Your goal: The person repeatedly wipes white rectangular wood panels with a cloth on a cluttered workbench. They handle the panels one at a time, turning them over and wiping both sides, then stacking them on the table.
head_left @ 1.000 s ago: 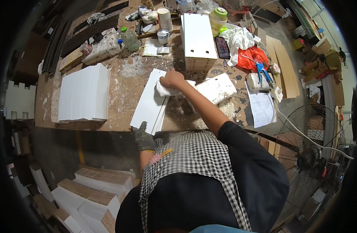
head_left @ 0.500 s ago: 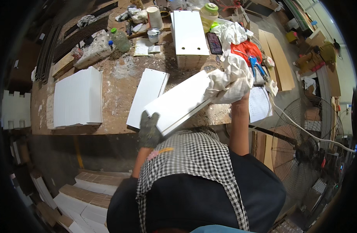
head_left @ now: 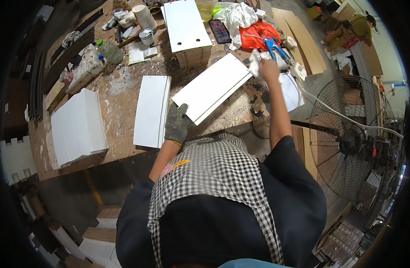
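Observation:
A white board (head_left: 214,87) with a groove along its near edge lies slanted before me, its right end farther off. My left hand (head_left: 177,124), in a dark grey work glove, is closed on the board's near left end. My bare right hand (head_left: 270,71) is closed round a bunched white cloth (head_left: 255,63) at the board's far right end. To the left, a second white grooved board (head_left: 150,111) lies apart on the worktable. The fingertips of the right hand are partly hidden by the cloth.
The stained worktable (head_left: 120,102) carries a stack of white panels (head_left: 78,127) at left and a stack of drilled white boards (head_left: 186,27) behind. A phone (head_left: 220,31), a red bag (head_left: 258,35) and a blue-handled tool (head_left: 276,49) lie at the back right. A caged fan (head_left: 350,140) stands at right.
My right hand has moved up and away with the cloth, now gathered smaller, baring the board's right end. My left hand stays at the near end. The whole view has shifted and turned slightly.

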Demonstrator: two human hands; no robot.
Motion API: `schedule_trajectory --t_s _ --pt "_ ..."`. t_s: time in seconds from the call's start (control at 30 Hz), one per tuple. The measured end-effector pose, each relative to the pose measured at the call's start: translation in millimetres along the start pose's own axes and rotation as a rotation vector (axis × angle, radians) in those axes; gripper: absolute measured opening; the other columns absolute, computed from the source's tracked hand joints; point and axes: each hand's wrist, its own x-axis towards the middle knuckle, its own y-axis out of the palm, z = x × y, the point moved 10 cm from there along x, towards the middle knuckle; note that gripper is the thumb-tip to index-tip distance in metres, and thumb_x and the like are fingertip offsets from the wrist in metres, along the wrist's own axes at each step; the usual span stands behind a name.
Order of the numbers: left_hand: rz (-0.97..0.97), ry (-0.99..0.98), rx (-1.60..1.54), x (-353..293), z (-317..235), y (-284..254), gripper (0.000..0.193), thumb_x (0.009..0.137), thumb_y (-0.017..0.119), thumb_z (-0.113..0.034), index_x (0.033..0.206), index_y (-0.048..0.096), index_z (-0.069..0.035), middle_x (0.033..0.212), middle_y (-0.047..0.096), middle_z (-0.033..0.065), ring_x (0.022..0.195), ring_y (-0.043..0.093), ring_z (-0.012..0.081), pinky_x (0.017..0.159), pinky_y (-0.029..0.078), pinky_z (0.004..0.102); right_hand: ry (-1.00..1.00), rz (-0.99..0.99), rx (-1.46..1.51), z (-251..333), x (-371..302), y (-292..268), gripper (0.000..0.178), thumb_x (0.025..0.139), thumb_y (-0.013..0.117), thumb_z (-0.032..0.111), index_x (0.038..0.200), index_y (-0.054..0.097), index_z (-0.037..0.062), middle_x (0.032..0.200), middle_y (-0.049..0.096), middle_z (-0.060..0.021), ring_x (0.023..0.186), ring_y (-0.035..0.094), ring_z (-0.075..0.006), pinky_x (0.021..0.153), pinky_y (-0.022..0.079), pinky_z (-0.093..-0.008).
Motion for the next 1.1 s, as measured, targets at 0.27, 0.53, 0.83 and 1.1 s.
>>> schedule_trajectory --t_s 0.27,0.53,0.83,1.1 --pt "0.056 -0.092 -0.199 4 -1 9 0.043 0.094 0.063 -0.009 0.134 0.050 -0.003 0.115 0.063 0.0121 0.102 0.063 0.0237 0.083 0.056 0.0371 -0.191 0.023 0.008 177 -103 7 0.071 0.103 0.029 0.056 0.157 0.030 0.0097 0.160 0.033 -0.0188 0.147 0.033 -0.0318 0.120 0.015 -0.0592" --pt "-0.075 -0.401 -0.511 -34 -7 47 0.044 0.092 0.068 -0.012 0.133 0.053 -0.004 0.116 0.064 0.0127 0.099 0.064 0.0243 0.077 0.056 0.0387 -1.097 0.559 0.624 226 -279 -26 0.045 0.078 0.074 0.034 0.119 0.073 0.0182 0.125 0.066 -0.0068 0.117 0.060 -0.0212 0.104 0.042 -0.0443" --pt "-0.002 0.391 0.784 -57 -87 62 0.046 0.090 0.074 -0.020 0.127 0.059 0.002 0.114 0.069 0.0152 0.100 0.067 0.0219 0.084 0.054 0.0348 -0.559 -0.255 1.072 154 -190 -149 0.048 0.071 0.067 0.012 0.119 0.072 0.0043 0.126 0.059 -0.0184 0.115 0.060 -0.0294 0.099 0.050 -0.0399" --pt "-0.052 0.650 1.031 -79 -82 58 0.036 0.092 0.066 -0.008 0.127 0.064 -0.002 0.111 0.073 0.0150 0.093 0.072 0.0268 0.081 0.056 0.0353 -0.566 -0.646 0.832 135 -108 -109 0.037 0.091 0.060 0.031 0.117 0.065 0.0056 0.119 0.064 -0.0156 0.115 0.057 -0.0324 0.110 0.033 -0.0499"
